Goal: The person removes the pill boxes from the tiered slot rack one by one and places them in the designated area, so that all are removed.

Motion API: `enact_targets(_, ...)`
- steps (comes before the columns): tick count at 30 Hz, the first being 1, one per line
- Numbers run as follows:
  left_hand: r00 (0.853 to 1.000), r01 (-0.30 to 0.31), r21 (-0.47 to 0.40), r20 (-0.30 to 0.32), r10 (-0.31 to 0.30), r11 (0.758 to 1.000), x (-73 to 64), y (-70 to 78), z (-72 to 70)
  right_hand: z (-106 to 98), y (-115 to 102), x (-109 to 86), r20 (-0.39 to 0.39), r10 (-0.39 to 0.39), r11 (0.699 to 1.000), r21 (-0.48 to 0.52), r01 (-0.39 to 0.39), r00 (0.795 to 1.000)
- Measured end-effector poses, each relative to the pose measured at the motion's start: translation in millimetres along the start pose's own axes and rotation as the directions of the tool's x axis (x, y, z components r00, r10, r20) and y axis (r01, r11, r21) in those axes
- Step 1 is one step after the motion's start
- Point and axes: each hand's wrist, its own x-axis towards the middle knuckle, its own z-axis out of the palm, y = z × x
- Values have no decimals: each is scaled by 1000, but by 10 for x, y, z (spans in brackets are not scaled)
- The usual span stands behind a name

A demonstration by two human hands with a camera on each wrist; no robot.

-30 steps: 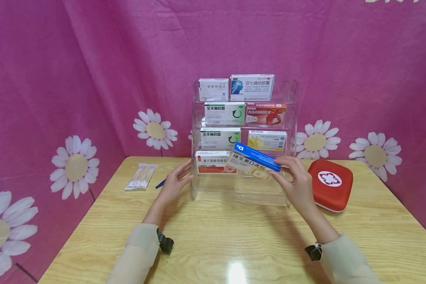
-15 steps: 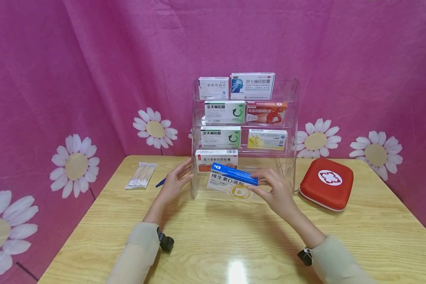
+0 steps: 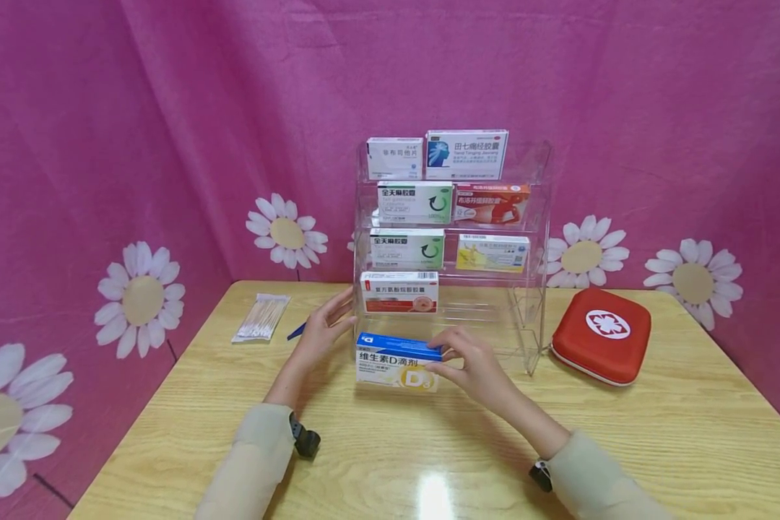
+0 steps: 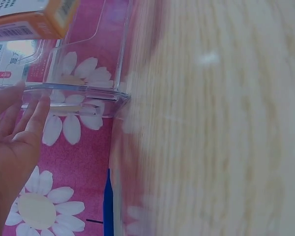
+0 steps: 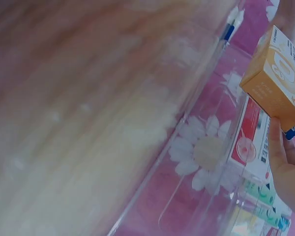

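My right hand [image 3: 477, 370] pinches the right end of a blue, white and yellow medicine box [image 3: 390, 365], held upright at the lower front of a clear acrylic display rack [image 3: 494, 345]. In the right wrist view the box's orange end [image 5: 270, 88] shows beside my thumb and fingers. My left hand [image 3: 321, 334] touches the rack's left side with its fingers nearly straight; the left wrist view shows the fingertips [image 4: 42, 105] at the clear edge. A white and red medicine box [image 3: 399, 295] stands on the tier just above the held one.
Higher tiers carry several boxes, including a green and white one [image 3: 406, 249], a yellow and white one [image 3: 492, 254] and a red one [image 3: 492, 206]. A red zip case [image 3: 601, 336] lies right of the rack. Cotton swabs [image 3: 262, 319] and a blue pointed object [image 3: 295, 332] lie left.
My right hand has carried the blue, white and yellow medicine box down and left from the right of the lower tiers, and the box has levelled from its tilt. My left hand stays at the rack's side.
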Motion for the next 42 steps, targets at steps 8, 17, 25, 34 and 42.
enact_targets(8,999,33,5,-13,-33,999,9,5,1,119,-21,12,77,31,1000,3,-31,997)
enact_targets(17,999,41,5,-12,-41,999,0,26,3,190,-37,77,182,85,996,-18,-83,980)
enact_targets(25,1000,8,18,-8,-8,1000,2,3,6,274,-11,107,235,124,992,-14,-124,964)
enact_targets(34,1000,-16,30,-8,16,999,3,-16,4,351,-45,135,275,202,977,6,-212,940)
enact_targets(42,999,-37,11,-9,37,999,-13,-18,8,408,-24,148,288,217,971,33,-237,933)
